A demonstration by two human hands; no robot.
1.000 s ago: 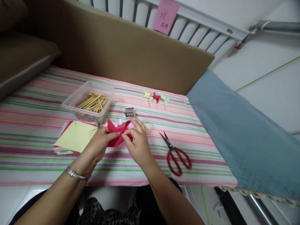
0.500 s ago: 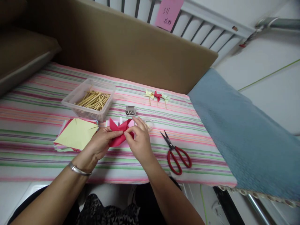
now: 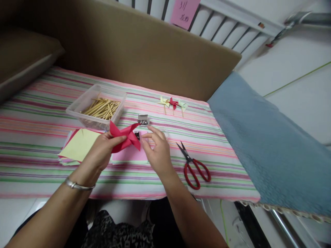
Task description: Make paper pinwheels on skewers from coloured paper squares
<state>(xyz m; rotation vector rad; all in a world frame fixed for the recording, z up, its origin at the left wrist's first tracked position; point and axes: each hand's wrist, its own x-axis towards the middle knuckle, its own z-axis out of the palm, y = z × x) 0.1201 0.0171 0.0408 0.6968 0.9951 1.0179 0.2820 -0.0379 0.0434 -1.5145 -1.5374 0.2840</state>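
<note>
Between the thumb and fingers of my left hand (image 3: 103,148) is a red paper pinwheel (image 3: 131,133), its points folded in toward the middle. My right hand (image 3: 159,153) hovers just right of it, apart from the paper, fingers spread and nothing visible in them. Beyond the fingertips sits a small open box (image 3: 143,120) of shiny metal bits, too small to make out. A pink sheet (image 3: 129,155) lies flat under the pinwheel, with a small dark item (image 3: 137,135) near its top edge.
At left stand a clear plastic tub (image 3: 77,112) of wooden sticks (image 3: 103,108) and a stack of coloured paper squares (image 3: 79,146). Red-handled scissors (image 3: 190,160) lie at right. Three small pinwheels on sticks (image 3: 173,103) lie toward the back, before a brown board (image 3: 155,55).
My right hand has let go of the pinwheel and moved slightly right, fingers opening. My left hand has shifted left and up with the pinwheel, uncovering more of the pink sheet.
</note>
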